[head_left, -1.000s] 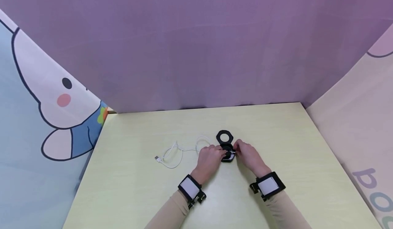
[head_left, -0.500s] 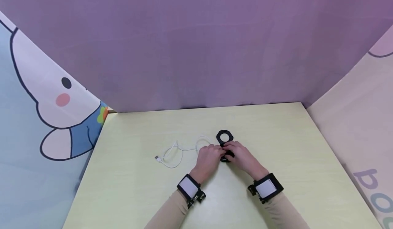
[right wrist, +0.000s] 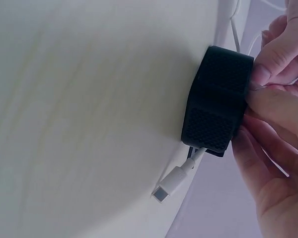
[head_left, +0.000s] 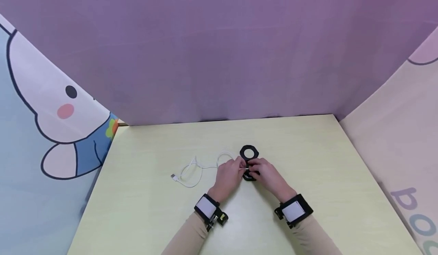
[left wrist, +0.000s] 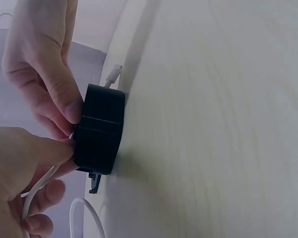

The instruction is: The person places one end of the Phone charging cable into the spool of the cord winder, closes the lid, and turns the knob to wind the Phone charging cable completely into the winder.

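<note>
A black octagonal case (head_left: 249, 177) sits on the table, its ring-shaped lid (head_left: 249, 147) folded out behind it. My right hand (head_left: 271, 176) holds the case, thumb and fingers at its open top. Close beside it, my left hand (head_left: 228, 177) pinches a white charging cable (left wrist: 38, 187), which runs across the palm toward the case's top. One plug (right wrist: 171, 184) of this cable sticks out of the case's side, near the lid. Fingers hide most of the case's inside.
The cable's free length (head_left: 207, 167) lies in loose loops left of the hands, ending in a USB plug (head_left: 174, 177). A pale wooden table (head_left: 164, 224) carries everything. Purple cloth (head_left: 219, 57) stands behind it, with printed cloths at both sides.
My right hand has moved from the case's right side to its top, closer to my left hand. My left hand has shifted slightly, and a bit of cable now shows between the hands.
</note>
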Available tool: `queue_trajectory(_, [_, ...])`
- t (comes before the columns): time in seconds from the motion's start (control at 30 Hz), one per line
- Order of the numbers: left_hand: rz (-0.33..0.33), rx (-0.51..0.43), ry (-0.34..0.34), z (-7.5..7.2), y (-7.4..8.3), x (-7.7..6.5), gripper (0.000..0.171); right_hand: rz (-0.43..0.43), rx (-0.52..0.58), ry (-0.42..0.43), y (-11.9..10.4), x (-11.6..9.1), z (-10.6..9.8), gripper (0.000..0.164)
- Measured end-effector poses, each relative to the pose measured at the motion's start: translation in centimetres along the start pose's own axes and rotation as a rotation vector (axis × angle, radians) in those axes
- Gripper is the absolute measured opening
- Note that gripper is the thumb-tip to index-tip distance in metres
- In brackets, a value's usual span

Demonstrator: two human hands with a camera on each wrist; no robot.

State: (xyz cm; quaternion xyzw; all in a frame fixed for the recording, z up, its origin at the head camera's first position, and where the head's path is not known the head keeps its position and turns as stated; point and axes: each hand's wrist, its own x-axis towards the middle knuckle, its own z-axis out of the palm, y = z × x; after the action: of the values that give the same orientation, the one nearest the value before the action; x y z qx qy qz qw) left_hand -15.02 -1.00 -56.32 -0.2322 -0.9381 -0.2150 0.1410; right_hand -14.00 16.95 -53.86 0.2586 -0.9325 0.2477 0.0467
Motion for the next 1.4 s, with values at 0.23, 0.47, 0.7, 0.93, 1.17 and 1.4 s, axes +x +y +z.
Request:
queue_trajectory(0.23, [0.0, -0.021, -0.002, -0.59, -0.03, 0.06, 0.005, -0.012, -0.003, 0.0, -0.29, -0.14, -0.17, 0.012])
queue_trajectory(0.47, [-0.008, 0.031, -0.004, -0.78, 0.06, 0.43, 0.005, -0.074, -0.037, 0.051, -0.04, -0.25, -0.03, 0.015])
queue_trajectory(0.7, [0.005, 0.113, -0.039, -0.82, -0.04, 0.51, 0.007, -0.118, -0.042, 0.056, -0.22, -0.21, -0.25, 0.015])
queue_trajectory(0.93, [0.019, 0.104, -0.034, -0.77, -0.11, 0.35, 0.008, -0.117, -0.037, 0.079, -0.32, -0.16, -0.12, 0.016])
queue_trajectory(1.17, [0.015, 0.064, -0.016, -0.61, -0.43, 0.14, 0.008, -0.107, -0.033, 0.071, -0.14, 0.02, 0.07, 0.016])
queue_trajectory(1.4, [-0.008, 0.012, -0.002, -0.27, -0.73, 0.06, 0.007, -0.096, -0.032, 0.075, -0.05, 0.02, 0.21, 0.014])
